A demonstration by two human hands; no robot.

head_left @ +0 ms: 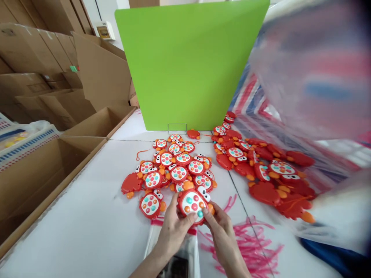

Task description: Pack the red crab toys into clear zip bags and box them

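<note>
A red crab-like toy (193,204) with a white face, coloured buttons, googly eyes and orange claws is held between both hands, buttons facing up. My left hand (174,224) grips its left edge, thumb at the lower rim. On the right side, my right hand (218,223) holds it with the thumb near a teal button. Just beyond lies a pile of similar toys (177,173) on the white table (72,216). One single toy (150,204) sits close to the left hand. Beneath the hands is a clear plastic bag (194,247) with a pink-red edge.
More red toys (263,193) spill from a large plastic sack (313,77) at the right. Pink strips (249,247) lie at the lower right. A green board (188,65) stands at the back. Open cardboard boxes (78,154) line the left side.
</note>
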